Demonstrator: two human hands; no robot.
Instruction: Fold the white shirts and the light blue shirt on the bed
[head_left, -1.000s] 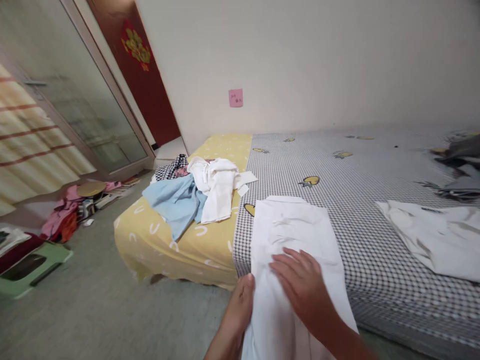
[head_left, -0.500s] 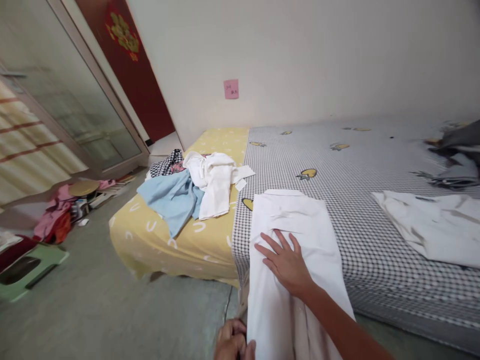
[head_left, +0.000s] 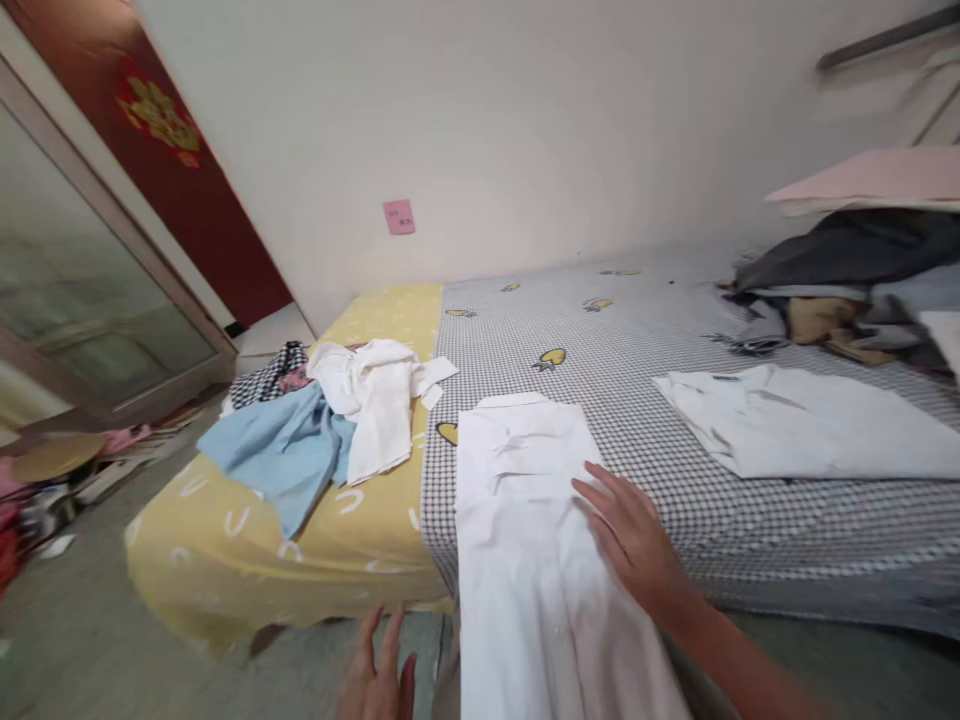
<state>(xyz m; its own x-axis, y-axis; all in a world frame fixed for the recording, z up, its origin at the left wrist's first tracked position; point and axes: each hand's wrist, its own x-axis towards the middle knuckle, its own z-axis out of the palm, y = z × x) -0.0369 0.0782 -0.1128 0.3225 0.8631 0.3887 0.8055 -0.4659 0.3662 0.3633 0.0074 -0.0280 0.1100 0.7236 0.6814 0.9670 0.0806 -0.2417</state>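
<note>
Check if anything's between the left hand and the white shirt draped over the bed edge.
Nothing visible blocks it: the left hand is just off the white shirt, with mostly floor showing in the gap. The right hand is at the shirt's opposite edge.

The right hand (head_left: 636, 540) is stretched forward, fingers (head_left: 611, 487) extended and slightly parted, angled inward to its left; the bare forearm (head_left: 739, 645) slants back behind it. Nearer, well apart on that hand's left, the left hand (head_left: 373, 685) points forward, loosely spread, thumb (head_left: 407, 685) away.
</note>
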